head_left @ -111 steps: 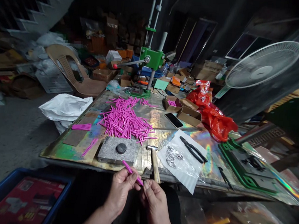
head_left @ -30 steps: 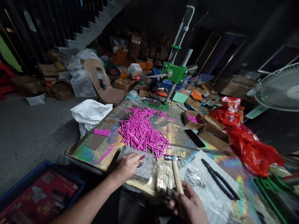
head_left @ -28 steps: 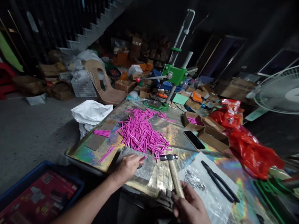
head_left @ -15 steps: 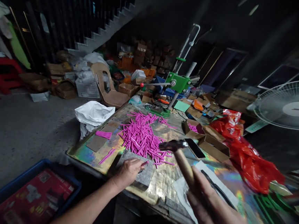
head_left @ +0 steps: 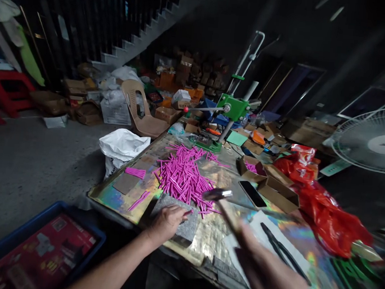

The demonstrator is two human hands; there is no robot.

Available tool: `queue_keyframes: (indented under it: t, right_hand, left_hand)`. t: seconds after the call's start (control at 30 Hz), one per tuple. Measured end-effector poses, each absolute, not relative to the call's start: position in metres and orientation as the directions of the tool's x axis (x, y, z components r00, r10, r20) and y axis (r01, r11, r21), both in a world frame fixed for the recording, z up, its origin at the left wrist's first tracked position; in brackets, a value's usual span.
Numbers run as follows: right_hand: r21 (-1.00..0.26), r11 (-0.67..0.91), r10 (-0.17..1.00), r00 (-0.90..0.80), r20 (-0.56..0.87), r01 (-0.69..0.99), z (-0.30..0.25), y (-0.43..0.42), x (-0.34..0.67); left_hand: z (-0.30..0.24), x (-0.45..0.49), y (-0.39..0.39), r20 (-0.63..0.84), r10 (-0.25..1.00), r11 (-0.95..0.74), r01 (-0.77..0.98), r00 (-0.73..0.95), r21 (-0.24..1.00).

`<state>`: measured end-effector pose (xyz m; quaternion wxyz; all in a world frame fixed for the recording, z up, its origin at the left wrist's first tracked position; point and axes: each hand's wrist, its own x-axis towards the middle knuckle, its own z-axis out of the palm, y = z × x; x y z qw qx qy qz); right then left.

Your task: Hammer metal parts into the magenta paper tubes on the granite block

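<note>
My left hand [head_left: 169,220] rests on a grey stone block [head_left: 188,232] at the table's front edge, its fingers closed on a small pink stick [head_left: 188,212] whose end pokes out to the right. My right hand [head_left: 263,263], blurred, grips the wooden handle of a hammer [head_left: 218,194]. The hammer's head is raised in the air to the right of the block and above it. Just behind the block lies a big heap of pink sticks [head_left: 183,173]. A few more pink sticks [head_left: 135,172] lie in a row at the left.
A green hand press [head_left: 232,106] stands at the table's back. On the right are a phone [head_left: 252,194], small cardboard boxes [head_left: 279,193], dark pliers [head_left: 281,249] on white paper and red plastic bags [head_left: 327,219]. A white sack [head_left: 123,143] and blue crate [head_left: 57,207] stand left.
The hammer has come down slightly and a little left in my right hand, uncovering more of the pliers. My left hand stays on the block. The view has shifted slightly.
</note>
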<state>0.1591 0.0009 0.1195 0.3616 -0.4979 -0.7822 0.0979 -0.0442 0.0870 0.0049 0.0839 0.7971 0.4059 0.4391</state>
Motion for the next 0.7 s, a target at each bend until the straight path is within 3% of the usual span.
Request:
queue_keyframes:
  t: [0.1, 0.27, 0.5, 0.63, 0.7]
  right_hand:
    - [-0.443, 0.506, 0.858, -0.382, 0.342, 0.74, 0.115, 0.008, 0.166]
    - [-0.446, 0.516, 0.834, -0.31, 0.457, 0.731, 0.126, 0.005, 0.181]
    - [-0.444, 0.442, 0.897, -0.368, 0.246, 0.78, 0.089, 0.009, 0.159]
    - [-0.446, 0.408, 0.882, -0.216, 0.42, 0.797, 0.092, 0.005, 0.174]
    - [-0.438, 0.439, 0.86, -0.224, 0.459, 0.784, 0.103, 0.002, 0.182]
  left_hand:
    - [0.005, -0.045, 0.087, 0.621, 0.73, -0.646, 0.585, 0.286, 0.49]
    - [0.004, -0.044, 0.087, 0.616, 0.726, -0.65, 0.598, 0.306, 0.47]
    - [-0.002, -0.039, 0.087, 0.655, 0.672, -0.71, 0.554, 0.346, 0.435]
    - [0.001, -0.039, 0.085, 0.631, 0.735, -0.631, 0.594, 0.249, 0.5]
    - [0.003, -0.04, 0.084, 0.638, 0.734, -0.629, 0.585, 0.231, 0.512]
